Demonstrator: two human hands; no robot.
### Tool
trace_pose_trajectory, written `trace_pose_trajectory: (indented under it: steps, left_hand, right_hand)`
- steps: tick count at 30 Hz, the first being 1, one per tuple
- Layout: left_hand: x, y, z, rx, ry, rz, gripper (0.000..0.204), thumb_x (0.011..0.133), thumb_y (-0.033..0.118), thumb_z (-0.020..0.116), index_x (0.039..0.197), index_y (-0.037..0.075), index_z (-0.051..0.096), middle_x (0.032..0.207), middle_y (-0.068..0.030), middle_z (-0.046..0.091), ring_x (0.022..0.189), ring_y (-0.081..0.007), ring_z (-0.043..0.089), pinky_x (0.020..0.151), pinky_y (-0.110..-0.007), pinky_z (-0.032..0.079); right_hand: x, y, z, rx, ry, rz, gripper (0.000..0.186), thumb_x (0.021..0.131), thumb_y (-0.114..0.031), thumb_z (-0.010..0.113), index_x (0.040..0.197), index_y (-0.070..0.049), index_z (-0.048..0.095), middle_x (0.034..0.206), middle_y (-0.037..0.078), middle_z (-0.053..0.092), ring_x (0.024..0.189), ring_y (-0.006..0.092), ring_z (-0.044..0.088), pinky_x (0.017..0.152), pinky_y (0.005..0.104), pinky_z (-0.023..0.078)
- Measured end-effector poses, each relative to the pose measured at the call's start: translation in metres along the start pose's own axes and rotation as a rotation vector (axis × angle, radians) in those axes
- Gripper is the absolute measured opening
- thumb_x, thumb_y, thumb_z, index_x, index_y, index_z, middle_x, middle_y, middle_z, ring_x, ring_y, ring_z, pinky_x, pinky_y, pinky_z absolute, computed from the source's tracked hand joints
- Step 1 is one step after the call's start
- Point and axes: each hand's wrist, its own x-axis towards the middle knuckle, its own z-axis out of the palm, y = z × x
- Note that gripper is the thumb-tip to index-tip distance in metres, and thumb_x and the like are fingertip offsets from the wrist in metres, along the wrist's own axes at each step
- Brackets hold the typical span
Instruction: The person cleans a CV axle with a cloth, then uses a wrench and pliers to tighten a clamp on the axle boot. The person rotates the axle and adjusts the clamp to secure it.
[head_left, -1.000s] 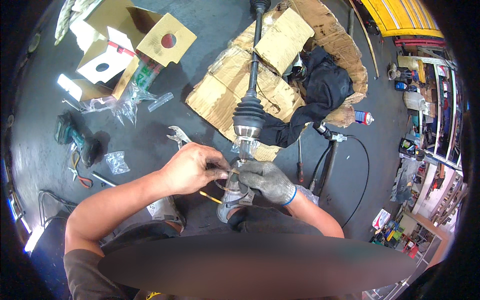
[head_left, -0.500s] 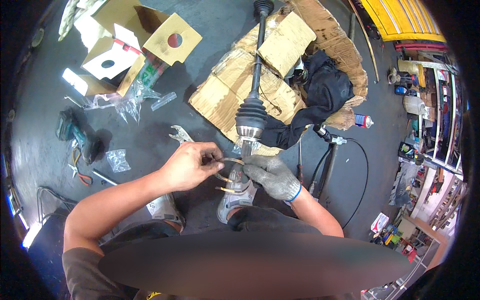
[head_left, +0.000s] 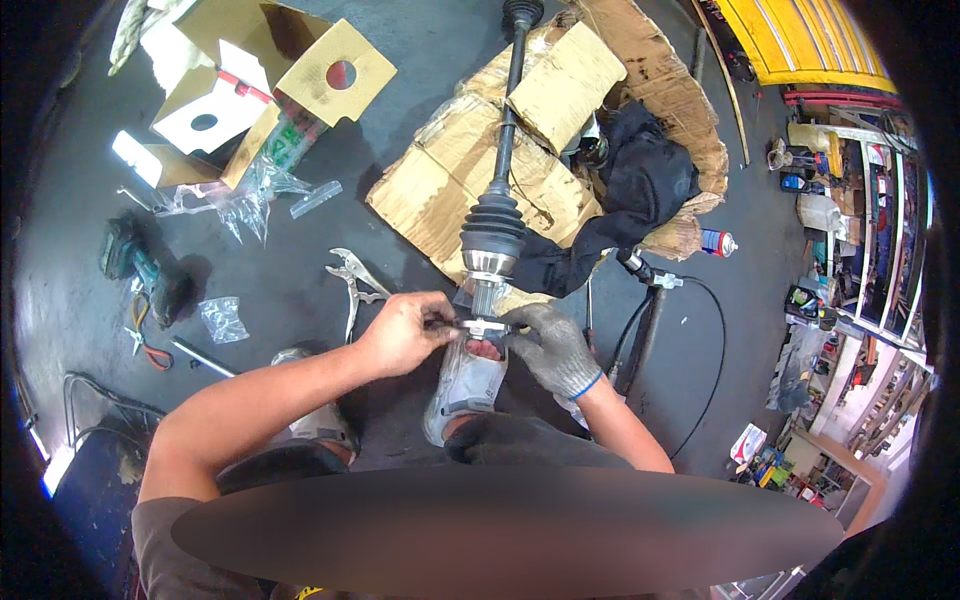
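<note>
A drive axle [head_left: 508, 150] with a black ribbed rubber boot [head_left: 493, 228] lies lengthwise, its splined metal end [head_left: 484, 297] toward me. My bare left hand [head_left: 408, 333] and my right hand [head_left: 552, 350], in a grey glove with a blue cuff, pinch a thin metal clamp band [head_left: 485, 327] from its two sides. The band is at the tip of the splined end; whether it encircles the tip I cannot tell. One shoe [head_left: 468, 385] is just below the band. Locking pliers [head_left: 352, 282] lie on the floor beyond my left hand.
Flattened cardboard [head_left: 430, 190] and a dark cloth [head_left: 650, 170] lie under and beside the axle. Opened boxes [head_left: 335, 75], a cordless power tool [head_left: 150, 270] and cutting pliers [head_left: 145, 335] are at left. At right are a spray can [head_left: 717, 243], a black hose [head_left: 722, 350] and crowded shelves [head_left: 880, 230].
The band, seen as a curved strip over my shoe, now sits level at the splined tip. Both hands moved slightly toward the axle's end, and the locking pliers show more fully.
</note>
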Motion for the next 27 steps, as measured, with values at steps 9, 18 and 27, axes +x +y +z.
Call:
trace_pose_trajectory:
  steps: [9, 18, 27]
  left_hand:
    - [0.027, 0.000, 0.006, -0.046, 0.203, -0.012, 0.014, 0.097, -0.001, 0.070, 0.108, -0.004, 0.063, 0.103, -0.0117, 0.074, 0.097, -0.0150, 0.071, 0.087, -0.032, 0.058]
    - [0.049, 0.007, 0.004, 0.077, 0.390, 0.111, 0.017, 0.086, 0.003, 0.073, 0.100, -0.005, 0.067, 0.090, -0.0191, 0.074, 0.080, -0.0245, 0.075, 0.074, -0.037, 0.058]
    - [0.051, 0.012, -0.006, 0.090, 0.311, 0.055, 0.019, 0.090, -0.004, 0.069, 0.109, -0.005, 0.064, 0.099, -0.0135, 0.073, 0.097, -0.0180, 0.075, 0.086, -0.032, 0.061]
  right_hand:
    - [0.026, 0.022, 0.010, -0.158, 0.326, -0.088, 0.023, 0.080, -0.014, 0.081, 0.101, -0.006, 0.075, 0.097, 0.017, 0.074, 0.093, 0.0393, 0.069, 0.084, 0.0495, 0.053]
    - [0.047, 0.017, -0.010, -0.218, 0.238, -0.017, 0.023, 0.081, -0.011, 0.078, 0.103, -0.003, 0.074, 0.100, 0.018, 0.075, 0.096, 0.0381, 0.071, 0.087, 0.0478, 0.054]
    - [0.057, 0.016, -0.013, -0.234, 0.333, -0.025, 0.021, 0.081, -0.010, 0.078, 0.100, -0.002, 0.074, 0.098, 0.019, 0.075, 0.094, 0.0396, 0.071, 0.085, 0.0479, 0.055]
